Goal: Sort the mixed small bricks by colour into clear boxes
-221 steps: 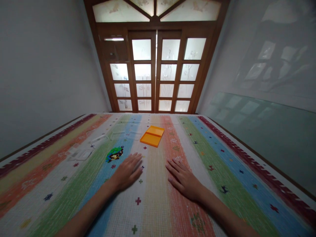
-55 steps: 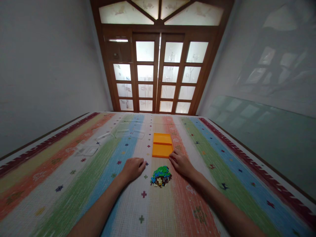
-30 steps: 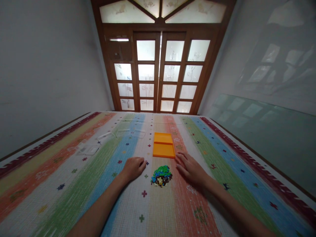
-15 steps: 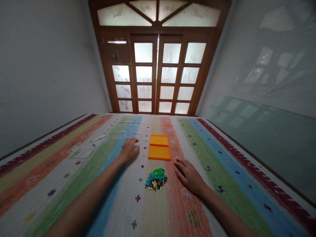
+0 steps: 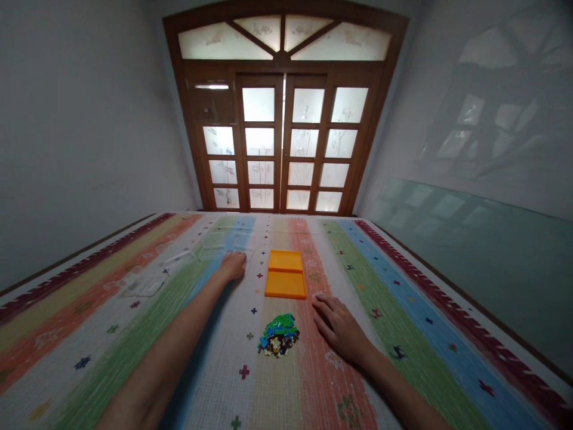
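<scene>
My left hand (image 5: 233, 264) is over the cloth, its fingers curled in beside a clear plastic tray (image 5: 244, 253). What the fingers hold, if anything, is hidden. My right hand (image 5: 339, 323) rests on the cloth with fingers loosely spread and nothing in them. Its fingertips lie just right of an orange two-part tray (image 5: 285, 283), apart from it. Between my forearms sits a pile of small plastic bricks (image 5: 280, 335) in green, blue, dark brown and cream, on the near side of the orange tray.
More clear plastic trays (image 5: 179, 258) lie on the left, including one near the orange stripe (image 5: 150, 285). A striped, patterned cloth (image 5: 215, 382) covers the table. Beyond the far edge stand wooden doors with glass panes (image 5: 283, 143), and a glass panel (image 5: 474, 233) leans at the right wall.
My left hand has turned and its fingers have curled in near the clear tray. My right hand stays in place on the cloth. The view has tilted slightly upward.
</scene>
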A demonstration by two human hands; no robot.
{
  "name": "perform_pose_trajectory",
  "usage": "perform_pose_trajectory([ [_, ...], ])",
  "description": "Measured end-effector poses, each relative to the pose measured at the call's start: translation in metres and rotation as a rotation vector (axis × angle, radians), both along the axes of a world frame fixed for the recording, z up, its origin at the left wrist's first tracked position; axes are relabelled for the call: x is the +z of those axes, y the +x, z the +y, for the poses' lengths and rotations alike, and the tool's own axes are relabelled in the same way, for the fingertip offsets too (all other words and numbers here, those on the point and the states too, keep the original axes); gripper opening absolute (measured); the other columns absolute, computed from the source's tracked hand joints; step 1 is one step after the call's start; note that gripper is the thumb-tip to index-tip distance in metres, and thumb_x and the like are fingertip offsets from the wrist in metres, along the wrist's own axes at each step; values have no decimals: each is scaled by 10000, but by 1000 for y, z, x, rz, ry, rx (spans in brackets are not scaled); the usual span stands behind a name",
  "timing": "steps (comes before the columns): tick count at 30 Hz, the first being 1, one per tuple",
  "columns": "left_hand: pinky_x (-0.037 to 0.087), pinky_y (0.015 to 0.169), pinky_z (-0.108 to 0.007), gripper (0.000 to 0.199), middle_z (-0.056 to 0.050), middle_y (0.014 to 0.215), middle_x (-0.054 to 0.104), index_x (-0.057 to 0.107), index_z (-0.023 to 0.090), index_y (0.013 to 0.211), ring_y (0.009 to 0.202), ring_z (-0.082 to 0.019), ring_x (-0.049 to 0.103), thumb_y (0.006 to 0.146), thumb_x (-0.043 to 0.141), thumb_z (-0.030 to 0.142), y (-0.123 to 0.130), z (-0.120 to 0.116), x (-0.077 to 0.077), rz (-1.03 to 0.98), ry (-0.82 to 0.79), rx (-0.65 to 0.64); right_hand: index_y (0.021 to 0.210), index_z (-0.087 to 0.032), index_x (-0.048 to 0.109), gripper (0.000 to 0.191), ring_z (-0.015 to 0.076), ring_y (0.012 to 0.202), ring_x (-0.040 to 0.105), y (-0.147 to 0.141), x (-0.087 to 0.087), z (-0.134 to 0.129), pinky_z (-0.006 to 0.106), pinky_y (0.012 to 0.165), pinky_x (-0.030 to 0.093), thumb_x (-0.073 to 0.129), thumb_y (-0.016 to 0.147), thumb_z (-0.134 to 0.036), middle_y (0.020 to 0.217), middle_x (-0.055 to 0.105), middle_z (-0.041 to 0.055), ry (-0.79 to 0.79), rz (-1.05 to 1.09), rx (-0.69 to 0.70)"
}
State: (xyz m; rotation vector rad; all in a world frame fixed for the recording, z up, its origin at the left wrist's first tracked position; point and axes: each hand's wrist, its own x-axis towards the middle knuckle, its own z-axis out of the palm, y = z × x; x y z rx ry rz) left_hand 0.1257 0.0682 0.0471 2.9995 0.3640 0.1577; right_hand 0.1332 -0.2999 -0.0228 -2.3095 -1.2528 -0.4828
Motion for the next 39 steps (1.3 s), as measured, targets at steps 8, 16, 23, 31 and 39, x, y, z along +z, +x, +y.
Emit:
perform_pose_trajectory([
  [8, 486, 974, -368, 221, -122, 1082, 725, 728, 189, 976, 1072, -247, 659, 906, 530, 122, -24, -4, -3, -49, -96, -118, 1214, -203, 647, 300, 284, 1167, 610, 0, -2, 0, 496, 1027, 485, 490, 960, -232, 1268, 650, 155, -1, -30, 6],
  [16, 484, 987, -324, 271, -107, 1098, 746, 739, 202, 995, 1061, -217, 664, 927, 478, 177, -74, -22, -16, -120, -230, -298, 1211, -175, 645, 305, 289, 1169, 597, 0, -2, 1, 489, 1023, 487, 457, 979, -233, 1276, 645, 159, -14, -44, -3],
  [23, 486, 997, -356, 302, -117, 1136, 733, 723, 191, 1076, 1074, -217, 643, 956, 446, 187, -101, -34, -22, -152, -304, -356, 1220, -179, 646, 311, 281, 1165, 599, 0, -2, 1, 483, 1022, 487, 452, 984, -240, 1268, 649, 156, -18, -53, 6],
  [31, 493, 996, -370, 363, -121, 1132, 731, 727, 188, 1105, 1095, -223, 643, 899, 456, 63, -101, -41, -27, -193, -296, -369, 1210, -173, 648, 311, 282, 1163, 607, 1, -4, 0, 480, 1010, 497, 449, 977, -227, 1269, 649, 163, -31, -73, 9],
  [39, 533, 952, -386, 389, -119, 1090, 741, 731, 189, 1101, 1049, -233, 665, 868, 458, 37, -98, -39, -31, -267, -263, -423, 1200, -174, 652, 291, 276, 1161, 610, 1, -4, 0, 464, 1006, 502, 468, 983, -230, 1256, 652, 153, -22, -95, 8],
])
